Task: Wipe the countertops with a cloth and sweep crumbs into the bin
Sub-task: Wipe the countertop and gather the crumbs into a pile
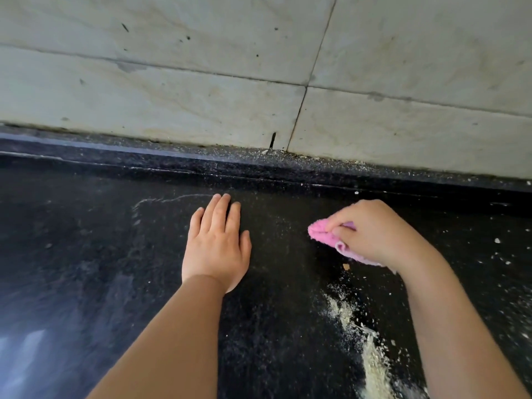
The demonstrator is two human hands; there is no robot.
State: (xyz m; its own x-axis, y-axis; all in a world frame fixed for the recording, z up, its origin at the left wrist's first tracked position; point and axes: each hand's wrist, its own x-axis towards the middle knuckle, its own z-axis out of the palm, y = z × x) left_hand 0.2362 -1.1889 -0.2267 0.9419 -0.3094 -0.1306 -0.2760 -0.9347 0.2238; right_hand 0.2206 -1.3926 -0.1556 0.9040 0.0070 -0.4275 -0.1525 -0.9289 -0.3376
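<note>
My right hand grips a bunched pink cloth and holds it down on the black speckled countertop at the right of the view. My left hand lies flat on the counter, fingers straight and together, a short way left of the cloth. A pale trail of crumbs runs from below the cloth toward the near right edge of the view, partly hidden by my right forearm. No bin is in view.
A raised black ledge dusted with grit runs along the back of the counter, below a wall of large pale tiles. Scattered white specks lie to the right of my right hand. A faint dried streak marks the counter left of my fingers.
</note>
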